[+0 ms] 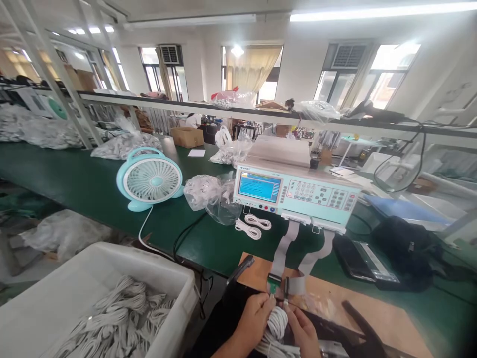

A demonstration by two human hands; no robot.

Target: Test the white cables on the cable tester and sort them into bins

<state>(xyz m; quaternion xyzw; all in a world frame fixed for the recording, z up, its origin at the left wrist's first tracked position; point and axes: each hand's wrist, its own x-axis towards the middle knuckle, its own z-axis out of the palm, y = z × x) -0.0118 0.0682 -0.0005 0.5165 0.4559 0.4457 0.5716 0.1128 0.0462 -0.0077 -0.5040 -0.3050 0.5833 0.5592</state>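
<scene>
The coiled white cable [278, 320] sits at the bottom middle of the view, between the two hands and just below the two sockets [279, 287] at the ends of grey ribbon leads [283, 246]. The left hand [255, 318] grips the coil from its left side, fingers curled on it, with the fingertips up by the green socket. The right hand [303, 330] grips it from the right, fingers closed on the cable near the other socket. Whether the plugs are seated in the sockets is too small to tell.

To the left of the hands stands a large white bin [112, 256], holding a heap of similar coiled cables [122, 313] in its near corner; the rest of its floor is bare. On the green counter [74, 179] a clear plastic bag [204, 191] holds more white coils, just left of the tester [298, 191]. Further back lie another filled bag [124, 144] and a cardboard box [187, 136], whose contents do not show.

Two loose coils [253, 226] lie on the counter in front of the tester. A pale blue fan [150, 180] stands to the left of the bag.
</scene>
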